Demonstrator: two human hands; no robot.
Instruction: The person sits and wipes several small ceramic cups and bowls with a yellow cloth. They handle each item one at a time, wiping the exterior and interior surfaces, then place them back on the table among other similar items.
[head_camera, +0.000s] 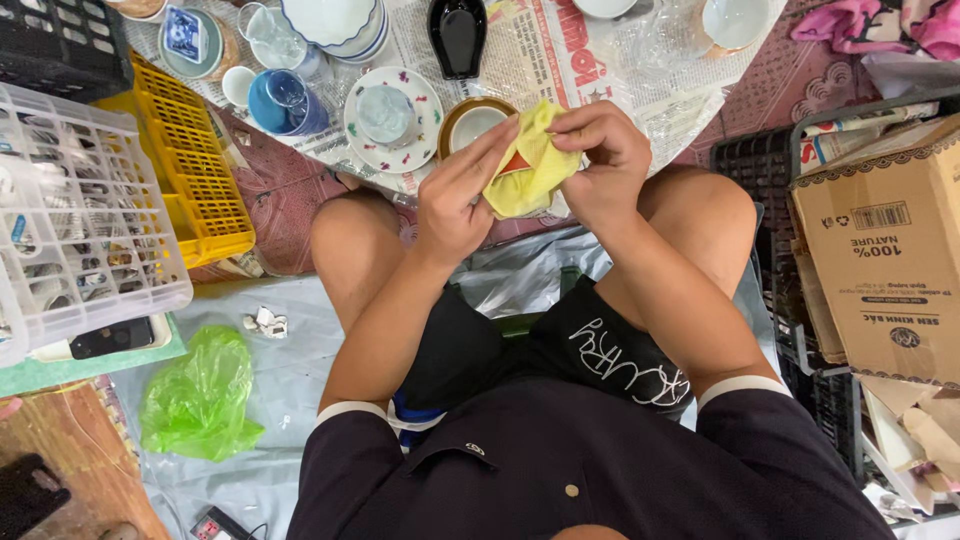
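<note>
Head view: at the upper centre of the frame a yellow cloth is held between both hands, and a small red-orange thing is seen wrapped inside it, too covered to be told. The cloth's long axis runs from upper right to lower left, slanting down toward the left hand. That hand is placed just left of and slightly below the cloth, its fingers stretched nearly straight along the cloth's left side, touching it rather than clenched round it. The right hand is set at the cloth's upper right edge and is curled closed on it, the fabric pinched under the bent fingers and thumb. Of the two, the right hand is the more tightly engaged; the left is laid against the bundle as a support.

Just beyond the hands, toward the top of the frame, a small bowl with a brown rim is seen on a sheet of newspaper, nearly touching the left fingertips in the picture. Left of it a flowered saucer bearing a clear glass is found, then a blue cup. A dark vase stands above the bowl. At the left edge a yellow crate and a white crate are placed, and a green plastic bag lies at lower left. A cardboard box is seen at the right edge.
</note>
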